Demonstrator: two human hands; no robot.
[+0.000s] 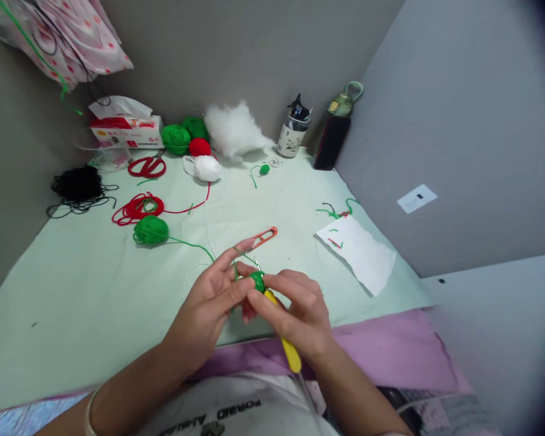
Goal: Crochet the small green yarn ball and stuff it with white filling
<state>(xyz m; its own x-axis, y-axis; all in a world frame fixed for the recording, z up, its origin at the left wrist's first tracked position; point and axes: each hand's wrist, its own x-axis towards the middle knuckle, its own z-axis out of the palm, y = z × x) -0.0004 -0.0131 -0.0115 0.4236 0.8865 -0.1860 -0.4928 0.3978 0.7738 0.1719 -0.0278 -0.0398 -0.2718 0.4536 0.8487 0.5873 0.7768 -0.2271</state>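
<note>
My left hand (213,297) pinches a small green crochet piece (257,280) between thumb and fingers, its index finger raised with green yarn looped over it. In my right hand (300,306) is a crochet hook (289,354) with a yellow handle, its metal tip up against the green piece. From the left hand, the green strand runs back to a green yarn ball (151,230) on the table. Just beyond the fingers lies an orange snap-blade cutter (262,240). The far side of the crochet piece is hidden by my fingers.
Red scissors (147,166), red yarn coils (138,209) and black yarn (78,184) lie left. Along the back stand a tissue box (131,130), white stuffing (236,130), a pen cup (293,134) and a bottle (333,136). White paper (363,257) with yarn scraps lies right.
</note>
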